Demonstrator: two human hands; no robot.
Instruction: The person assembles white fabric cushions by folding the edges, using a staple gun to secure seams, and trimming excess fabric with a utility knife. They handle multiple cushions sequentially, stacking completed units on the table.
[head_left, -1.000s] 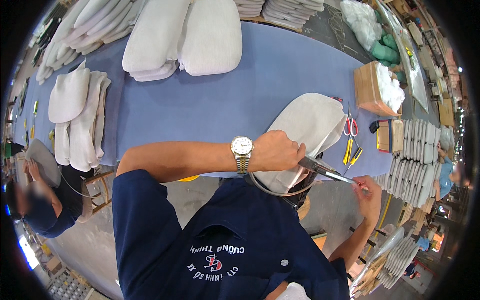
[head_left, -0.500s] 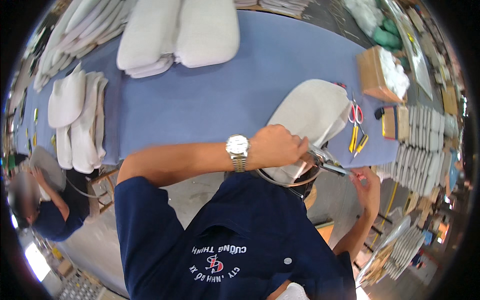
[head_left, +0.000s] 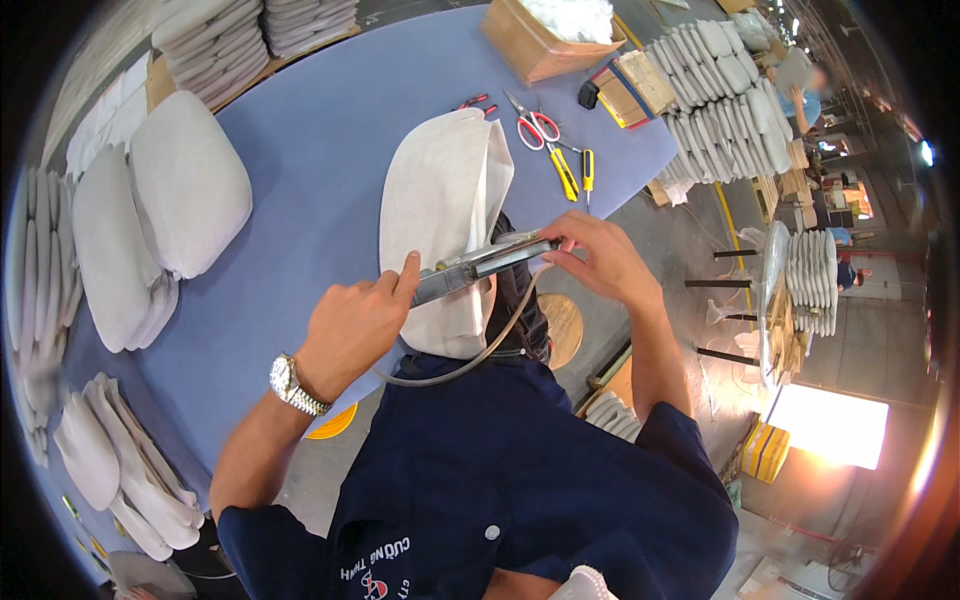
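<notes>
An open brown cardboard box (head_left: 535,45) stands at the top centre of the frame, on the far edge of the blue worktop (head_left: 320,150), filled with white stuffing (its flaps are folded out). Just right of it lies a smaller flat tan carton (head_left: 625,95) with a yellow edge. At the lower right, on the floor, sits a yellow package with dark bands (head_left: 765,452). No screens or signs show.

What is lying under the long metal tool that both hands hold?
Under the metal tool lies a grey fabric cover on the blue table. The left hand and right hand hide the tool's ends; beneath the cover is hidden.
</notes>
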